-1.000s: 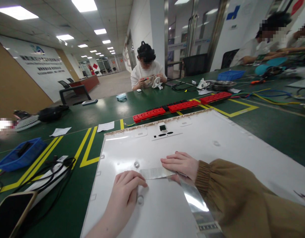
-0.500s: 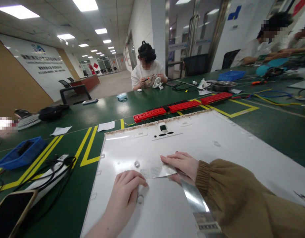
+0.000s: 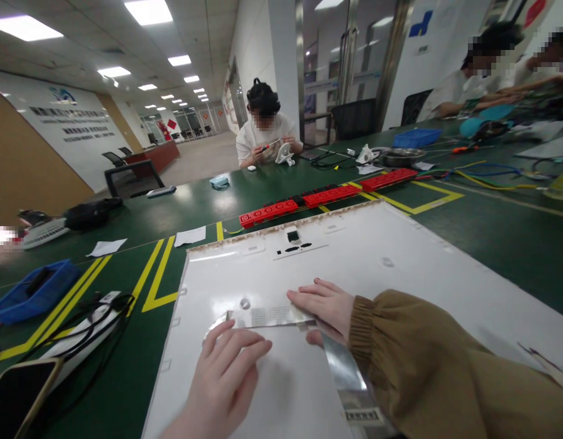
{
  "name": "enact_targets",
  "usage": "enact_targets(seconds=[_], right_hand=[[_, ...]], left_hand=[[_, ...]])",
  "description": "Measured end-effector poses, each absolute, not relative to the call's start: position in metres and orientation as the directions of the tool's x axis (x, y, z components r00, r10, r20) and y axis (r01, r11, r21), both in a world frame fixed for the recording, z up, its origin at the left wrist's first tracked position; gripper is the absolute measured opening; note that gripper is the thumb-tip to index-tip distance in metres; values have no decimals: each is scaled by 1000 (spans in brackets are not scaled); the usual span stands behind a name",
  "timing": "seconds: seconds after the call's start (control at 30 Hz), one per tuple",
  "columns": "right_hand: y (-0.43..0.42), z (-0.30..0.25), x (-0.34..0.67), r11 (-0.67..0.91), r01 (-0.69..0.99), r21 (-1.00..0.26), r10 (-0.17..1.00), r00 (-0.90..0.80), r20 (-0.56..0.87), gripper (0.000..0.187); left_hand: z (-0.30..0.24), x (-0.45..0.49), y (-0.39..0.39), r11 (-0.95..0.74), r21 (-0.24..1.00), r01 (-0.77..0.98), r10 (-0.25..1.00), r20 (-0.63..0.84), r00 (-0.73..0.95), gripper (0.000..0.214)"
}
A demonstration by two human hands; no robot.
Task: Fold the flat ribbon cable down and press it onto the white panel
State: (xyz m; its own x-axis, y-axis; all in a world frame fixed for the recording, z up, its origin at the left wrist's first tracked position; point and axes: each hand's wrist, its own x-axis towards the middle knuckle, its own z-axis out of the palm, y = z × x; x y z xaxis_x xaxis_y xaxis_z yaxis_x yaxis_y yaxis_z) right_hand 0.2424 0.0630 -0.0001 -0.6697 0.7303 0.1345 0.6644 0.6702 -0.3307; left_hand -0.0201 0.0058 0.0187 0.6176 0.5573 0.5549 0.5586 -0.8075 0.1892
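A large white panel (image 3: 400,262) lies flat on the green table in front of me. A thin silvery strip (image 3: 267,316) with a fine printed pattern lies across it and bends toward me as a shiny ribbon (image 3: 340,372). My right hand (image 3: 324,305), in a brown sleeve, rests flat on the strip's right part, fingers stretched out. My left hand (image 3: 226,381) lies over the strip's left end with fingers extended, the fingertips at its lifted left tip.
Red power strips (image 3: 318,198) lie beyond the panel. A blue bin (image 3: 32,292), cables on a white power strip (image 3: 86,326) and a phone (image 3: 13,396) sit at the left. One person works across the table, others at the far right by a second blue tray (image 3: 416,138).
The strip now reaches further left and its left tip is lifted. My left hand has uncurled from a loose fist and slid toward me. The view has shifted slightly.
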Motion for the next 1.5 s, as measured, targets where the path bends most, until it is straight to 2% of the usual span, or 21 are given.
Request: enact_targets(seconds=[0.17, 0.3, 0.37, 0.47, 0.53, 0.63, 0.8, 0.87, 0.93, 0.97, 1.03, 1.1, 1.33, 1.43, 1.5], right_hand=[[56, 2, 245, 694, 653, -303, 710, -691, 137, 55], [47, 6, 251, 669, 678, -306, 736, -661, 145, 56], [47, 8, 259, 674, 665, -323, 727, -674, 130, 68], [52, 12, 277, 708, 584, -396, 651, -757, 48, 110], [56, 13, 286, 694, 558, -455, 624, -781, -6, 119], [60, 16, 292, 682, 528, -506, 612, -791, 0, 97], [59, 27, 271, 701, 532, -475, 676, -709, 203, 61], [57, 27, 258, 715, 556, -424, 675, -706, 212, 50], [56, 24, 248, 726, 584, -363, 669, -723, 172, 40], [55, 22, 244, 723, 602, -338, 673, -724, 152, 37], [55, 18, 239, 706, 638, -307, 695, -707, 130, 36], [55, 17, 238, 691, 662, -290, 713, -690, 124, 39], [64, 18, 228, 647, 714, -267, 756, -646, 105, 51], [70, 14, 219, 643, 726, -242, 761, -641, 98, 48], [76, 12, 218, 644, 702, -303, 758, -640, 126, 45]], left_hand=[[15, -26, 7, -784, 369, 498, 612, 591, 525, 34], [18, -26, 5, -788, 417, 454, 611, 625, 486, 32], [22, -25, 3, -790, 428, 438, 607, 648, 461, 30], [29, -22, -1, -790, 435, 433, 602, 683, 413, 28], [34, -22, -4, -786, 435, 439, 601, 704, 378, 28], [43, -24, -11, -785, 433, 443, 593, 733, 333, 29], [60, -18, -27, -813, 398, 426, 532, 805, 262, 26], [61, -5, -29, -786, 438, 437, 591, 739, 323, 25], [54, 12, -26, -729, 456, 510, 679, 572, 460, 26], [48, 20, -23, -699, 421, 578, 713, 464, 525, 28], [35, 33, -15, -661, 329, 675, 750, 308, 585, 37], [23, 39, -9, -644, 259, 720, 765, 238, 599, 44], [17, 41, -8, -648, 159, 745, 760, 209, 616, 42], [19, 44, -7, -630, 147, 762, 774, 198, 601, 38], [18, 45, -6, -621, 150, 770, 781, 203, 590, 34]])
